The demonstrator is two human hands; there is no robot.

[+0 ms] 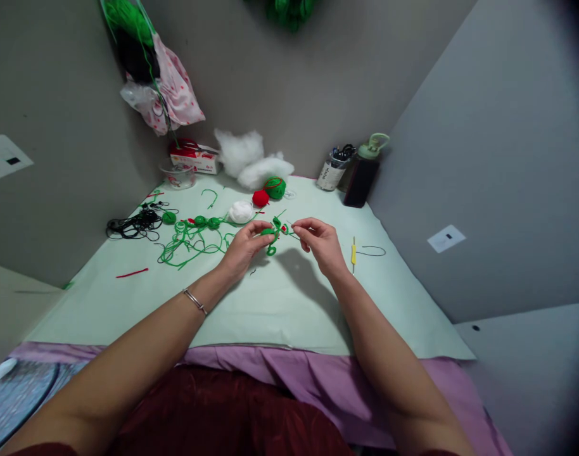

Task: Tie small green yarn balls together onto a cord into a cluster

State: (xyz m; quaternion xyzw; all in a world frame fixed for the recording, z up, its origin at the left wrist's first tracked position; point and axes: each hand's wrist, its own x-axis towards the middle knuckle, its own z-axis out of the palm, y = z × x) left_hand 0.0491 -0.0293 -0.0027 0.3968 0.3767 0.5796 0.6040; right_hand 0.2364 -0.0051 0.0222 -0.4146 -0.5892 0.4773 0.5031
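Note:
My left hand (248,245) is closed on a small green crocheted piece (268,233) with a red and white part and a little ring hanging below. Thumb and finger of my right hand (318,240) pinch a thin, needle-like thing just right of the piece; it is too fine to tell for sure. A strand of green yarn (292,235) runs between the piece and my right hand. Left of my hands lie tangled green yarn (185,250) and small green crocheted balls (207,222). A yellow-handled crochet hook (353,254) lies right of my right hand.
Behind my hands are a white yarn ball (241,212), a red ball (260,199), a green ball (275,188) and white stuffing (265,171). A clear cup (179,177) and black cord (136,223) are at left. A pen holder (331,174) and dark bottle (362,180) stand back right.

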